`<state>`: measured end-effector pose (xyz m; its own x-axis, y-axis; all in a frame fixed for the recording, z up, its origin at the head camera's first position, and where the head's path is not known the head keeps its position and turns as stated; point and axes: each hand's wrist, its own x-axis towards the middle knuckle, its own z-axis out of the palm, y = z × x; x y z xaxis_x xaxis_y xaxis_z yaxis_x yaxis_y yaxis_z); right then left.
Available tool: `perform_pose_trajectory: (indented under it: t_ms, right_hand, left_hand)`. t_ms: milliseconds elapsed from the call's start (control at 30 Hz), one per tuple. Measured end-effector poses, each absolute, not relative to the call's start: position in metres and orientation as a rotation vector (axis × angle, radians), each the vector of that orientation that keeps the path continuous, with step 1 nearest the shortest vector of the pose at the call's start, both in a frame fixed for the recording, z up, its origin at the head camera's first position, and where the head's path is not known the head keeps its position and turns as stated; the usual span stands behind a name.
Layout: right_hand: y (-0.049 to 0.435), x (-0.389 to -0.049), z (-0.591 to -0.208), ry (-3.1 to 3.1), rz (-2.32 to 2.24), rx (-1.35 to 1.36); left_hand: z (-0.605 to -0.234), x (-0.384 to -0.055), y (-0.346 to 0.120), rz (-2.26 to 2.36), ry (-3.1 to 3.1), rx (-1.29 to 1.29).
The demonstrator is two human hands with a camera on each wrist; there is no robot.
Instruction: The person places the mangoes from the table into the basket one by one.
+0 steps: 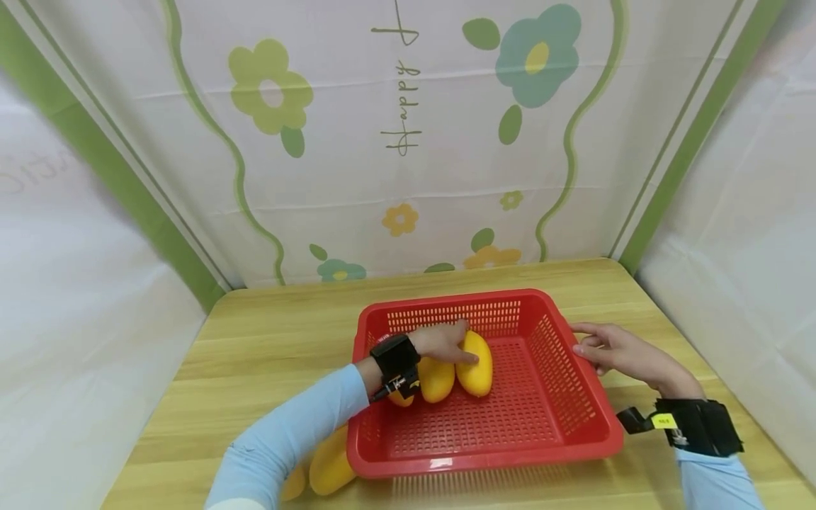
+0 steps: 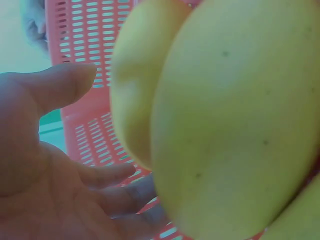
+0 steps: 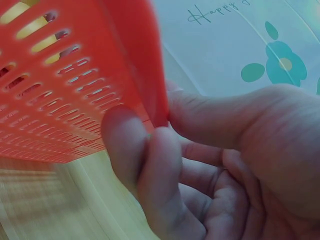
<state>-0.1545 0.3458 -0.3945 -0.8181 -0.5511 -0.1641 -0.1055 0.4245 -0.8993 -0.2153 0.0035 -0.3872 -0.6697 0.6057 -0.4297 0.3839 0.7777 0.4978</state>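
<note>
My left hand is inside a red plastic basket, over the rightmost yellow mango. In the left wrist view its thumb and fingers are spread beside that mango, with a gap between thumb and fruit. A second mango lies just left of it and looms large in the left wrist view. Part of a third mango shows under the wrist. My right hand pinches the basket's right rim between thumb and curled fingers, seen closely in the right wrist view.
Outside the basket's front left corner, two more mangoes lie on the wooden table, partly behind the left sleeve. A flower-printed cloth hangs behind the table, with white cloth walls on both sides.
</note>
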Motion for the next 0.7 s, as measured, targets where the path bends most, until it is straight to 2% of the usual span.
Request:
perform_pose_trajectory:
  t_ms: [700]
  right_hand:
    - [0.346,-0.155,-0.394,2.272,-1.342,-0.538]
  left_hand:
    - [-0.362,-0.201,-0.058,1.009,2.458,1.001]
